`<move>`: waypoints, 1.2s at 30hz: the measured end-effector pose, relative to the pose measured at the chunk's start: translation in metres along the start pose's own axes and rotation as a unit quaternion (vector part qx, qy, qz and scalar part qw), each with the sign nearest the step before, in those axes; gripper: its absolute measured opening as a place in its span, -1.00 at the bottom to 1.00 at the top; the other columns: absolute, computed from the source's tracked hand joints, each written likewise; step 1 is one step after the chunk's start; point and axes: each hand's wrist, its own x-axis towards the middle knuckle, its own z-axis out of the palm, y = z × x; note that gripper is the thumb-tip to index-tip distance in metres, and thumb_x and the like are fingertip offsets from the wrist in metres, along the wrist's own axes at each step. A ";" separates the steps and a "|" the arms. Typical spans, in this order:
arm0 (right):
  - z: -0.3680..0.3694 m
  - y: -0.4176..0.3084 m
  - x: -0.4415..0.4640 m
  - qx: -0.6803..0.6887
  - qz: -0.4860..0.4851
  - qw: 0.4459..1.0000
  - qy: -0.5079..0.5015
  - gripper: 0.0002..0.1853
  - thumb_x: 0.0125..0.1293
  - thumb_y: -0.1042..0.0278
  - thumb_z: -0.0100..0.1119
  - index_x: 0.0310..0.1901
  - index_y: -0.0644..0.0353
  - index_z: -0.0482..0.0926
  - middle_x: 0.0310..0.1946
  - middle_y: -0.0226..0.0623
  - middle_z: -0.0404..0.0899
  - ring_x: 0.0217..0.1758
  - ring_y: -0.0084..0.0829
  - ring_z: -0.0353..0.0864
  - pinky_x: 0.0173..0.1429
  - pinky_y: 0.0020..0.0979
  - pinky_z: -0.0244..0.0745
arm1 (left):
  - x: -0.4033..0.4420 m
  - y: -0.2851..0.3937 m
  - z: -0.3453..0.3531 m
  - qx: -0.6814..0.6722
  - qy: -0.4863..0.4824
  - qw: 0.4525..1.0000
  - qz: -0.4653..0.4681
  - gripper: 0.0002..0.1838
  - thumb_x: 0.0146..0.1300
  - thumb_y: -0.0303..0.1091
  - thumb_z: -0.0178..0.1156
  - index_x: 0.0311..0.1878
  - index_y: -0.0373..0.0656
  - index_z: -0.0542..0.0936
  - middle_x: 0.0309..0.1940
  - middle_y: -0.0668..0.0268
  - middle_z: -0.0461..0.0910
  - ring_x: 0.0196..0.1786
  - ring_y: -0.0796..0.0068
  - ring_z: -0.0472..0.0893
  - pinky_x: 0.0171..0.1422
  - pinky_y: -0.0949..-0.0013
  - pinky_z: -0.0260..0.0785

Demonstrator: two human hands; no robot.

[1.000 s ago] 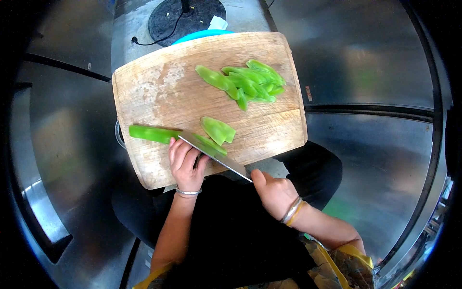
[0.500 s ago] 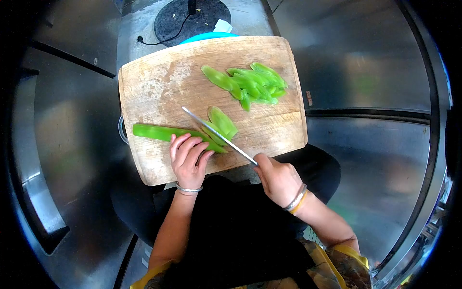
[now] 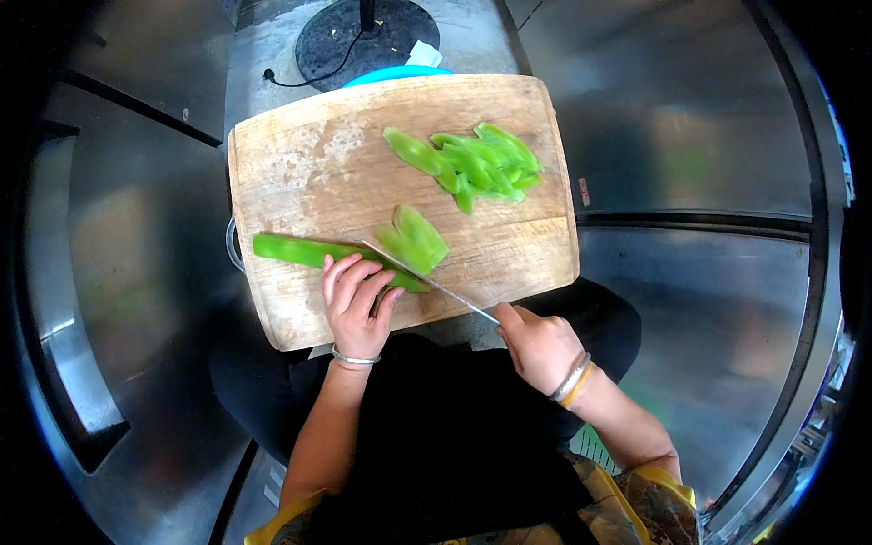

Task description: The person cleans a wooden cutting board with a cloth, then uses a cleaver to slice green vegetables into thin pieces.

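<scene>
A peeled celtuce stem lies across the lower left of a wooden cutting board. My left hand presses it down, fingers curled over its near right part. In my right hand is the handle of a knife. Its thin blade slants up and left across the stem, close beside my left fingertips. Just beyond the blade rest a few fresh celtuce slices, slightly blurred. A larger heap of celtuce slices sits at the board's upper right.
The board rests above my lap, with a blue basin rim showing past its far edge. Farther off stand a round black base with a cord and plug, and a white scrap. Steel cabinet fronts flank both sides.
The knife has drawn back toward me and to the right, its tip now nearer the stem. My left hand keeps its place. The slice beside the blade has shifted a little.
</scene>
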 end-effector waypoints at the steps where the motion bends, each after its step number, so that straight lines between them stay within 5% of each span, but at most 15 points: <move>1: 0.005 0.006 0.003 -0.026 0.005 0.999 -0.020 -0.71 0.13 0.57 0.02 -0.08 0.16 0.35 -0.42 -0.08 0.56 -0.44 0.00 0.62 -0.39 -0.11 0.58 | 0.000 0.000 0.000 0.001 0.000 1.000 0.002 -0.69 -0.14 -0.41 0.43 -0.23 -0.10 0.66 -0.16 0.32 0.56 0.11 0.16 0.48 0.45 -0.07 0.05; 6: -0.010 0.015 0.013 0.013 0.073 0.996 0.048 -0.87 0.27 0.45 0.02 -0.18 0.18 0.33 -0.41 -0.03 0.57 -0.43 0.06 0.59 -0.38 -0.05 0.54 | 0.001 0.000 -0.001 -0.008 0.000 1.000 -0.009 -0.71 -0.13 -0.41 0.43 -0.25 -0.10 0.66 -0.17 0.32 0.57 0.11 0.17 0.48 0.45 -0.08 0.04; 12: -0.011 -0.020 -0.007 0.049 -0.013 0.997 0.052 -0.83 0.19 0.55 0.01 -0.18 0.14 0.38 -0.46 -0.11 0.52 -0.49 -0.02 0.60 -0.44 -0.14 0.56 | 0.002 0.002 0.000 0.001 0.013 1.000 -0.002 -0.74 -0.09 -0.43 0.41 -0.25 -0.11 0.67 -0.16 0.31 0.59 0.10 0.19 0.49 0.43 -0.04 0.08; 23: -0.002 -0.032 -0.016 -0.040 -0.037 0.997 0.055 -0.82 0.15 0.50 0.07 -0.19 0.17 0.38 -0.50 -0.32 0.42 -0.61 -0.36 0.59 -0.59 -0.38 0.52 | -0.001 0.000 0.001 0.021 0.014 1.000 -0.011 -0.79 -0.16 -0.60 0.28 -0.35 -0.23 0.63 -0.18 0.20 0.59 0.07 0.07 0.49 0.44 -0.12 0.06; 27: -0.004 -0.032 -0.015 -0.044 -0.035 0.997 0.052 -0.83 0.15 0.50 0.06 -0.20 0.17 0.38 -0.50 -0.32 0.42 -0.62 -0.37 0.59 -0.59 -0.38 0.53 | -0.001 -0.001 0.001 0.017 0.011 1.000 -0.014 -0.79 -0.17 -0.59 0.29 -0.36 -0.24 0.62 -0.18 0.20 0.59 0.07 0.07 0.49 0.45 -0.11 0.06; 30: -0.003 -0.031 -0.015 -0.005 0.003 1.000 0.001 -0.69 0.08 0.61 0.07 -0.10 0.20 0.39 -0.41 -0.18 0.48 -0.52 -0.19 0.60 -0.49 -0.29 0.54 | 0.000 0.000 0.000 0.015 0.015 1.000 -0.014 -0.79 -0.18 -0.58 0.32 -0.37 -0.23 0.62 -0.19 0.21 0.58 0.07 0.08 0.49 0.44 -0.11 0.06; 32: -0.002 -0.029 -0.012 -0.028 -0.018 0.999 0.016 -0.84 0.16 0.51 0.05 -0.22 0.17 0.34 -0.50 -0.29 0.44 -0.61 -0.29 0.59 -0.59 -0.33 0.53 | 0.000 -0.001 0.001 0.015 0.012 1.000 -0.019 -0.78 -0.20 -0.56 0.34 -0.37 -0.22 0.63 -0.18 0.22 0.59 0.07 0.09 0.49 0.44 -0.11 0.07; 36: -0.003 -0.027 -0.010 -0.037 -0.018 0.999 -0.009 -0.82 0.17 0.51 0.04 -0.20 0.17 0.32 -0.50 -0.26 0.45 -0.60 -0.23 0.60 -0.58 -0.29 0.54 | 0.000 0.000 0.001 0.005 0.019 0.999 -0.028 -0.77 -0.21 -0.56 0.36 -0.37 -0.20 0.63 -0.19 0.23 0.59 0.07 0.10 0.49 0.45 -0.10 0.06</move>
